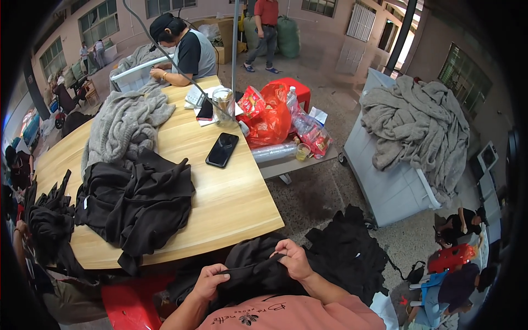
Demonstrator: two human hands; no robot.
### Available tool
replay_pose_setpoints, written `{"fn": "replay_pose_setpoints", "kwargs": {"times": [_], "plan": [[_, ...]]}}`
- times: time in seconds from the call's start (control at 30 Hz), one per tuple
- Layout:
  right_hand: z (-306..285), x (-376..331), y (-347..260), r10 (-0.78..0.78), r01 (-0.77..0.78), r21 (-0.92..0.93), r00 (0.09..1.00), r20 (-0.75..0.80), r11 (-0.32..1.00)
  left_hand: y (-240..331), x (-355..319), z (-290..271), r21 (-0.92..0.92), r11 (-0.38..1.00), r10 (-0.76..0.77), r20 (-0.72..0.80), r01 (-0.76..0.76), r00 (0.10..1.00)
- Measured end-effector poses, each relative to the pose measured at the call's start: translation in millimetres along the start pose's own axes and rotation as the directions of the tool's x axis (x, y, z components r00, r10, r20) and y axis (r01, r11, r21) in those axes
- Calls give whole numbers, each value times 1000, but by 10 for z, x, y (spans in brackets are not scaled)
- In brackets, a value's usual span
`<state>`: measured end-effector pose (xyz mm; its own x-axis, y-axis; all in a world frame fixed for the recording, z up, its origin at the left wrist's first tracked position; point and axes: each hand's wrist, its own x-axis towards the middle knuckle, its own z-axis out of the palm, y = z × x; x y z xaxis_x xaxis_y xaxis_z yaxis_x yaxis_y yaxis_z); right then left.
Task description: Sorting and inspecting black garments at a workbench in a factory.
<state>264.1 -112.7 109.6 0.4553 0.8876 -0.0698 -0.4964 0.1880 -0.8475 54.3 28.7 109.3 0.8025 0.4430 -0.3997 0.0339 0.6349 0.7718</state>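
Observation:
A black knit garment [247, 275] lies across my lap, its edge stretched between my two hands. My left hand [210, 281] pinches one end of that edge between thumb and fingers. At the other end my right hand [291, 258] grips the same edge, its fingers curled in. More black cloth [349, 253] hangs and spreads to the right of my right hand. On the wooden table [231, 198] ahead, a black garment [135, 195] with a small white tag lies loosely bunched. Grey knitwear [129, 121] is heaped beyond it.
A black phone [222, 149] and a glass jar [223, 102] rest on the table. Red plastic bags [269, 118] sit on a low shelf beside it. A white wheeled bin [393, 190] heaped with grey knitwear stands at right. Across the table, a person [187, 52] handles cloth.

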Motion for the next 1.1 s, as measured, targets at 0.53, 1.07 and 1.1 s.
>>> {"fn": "replay_pose_setpoints", "kwargs": {"times": [0.53, 1.07, 1.1], "plan": [[707, 131, -254, -358, 907, -342, 412, 838, 244, 113, 140, 219, 248, 940, 241, 5, -235, 970], [561, 30, -72, -173, 748, -411, 564, 807, 521, -29, 92, 234, 353, 932, 24, 156, -78, 987], [573, 45, -71, -171, 747, -409, 562, 809, 524, -27, 94, 264, 350, 933, 25, 152, -77, 988]]}}
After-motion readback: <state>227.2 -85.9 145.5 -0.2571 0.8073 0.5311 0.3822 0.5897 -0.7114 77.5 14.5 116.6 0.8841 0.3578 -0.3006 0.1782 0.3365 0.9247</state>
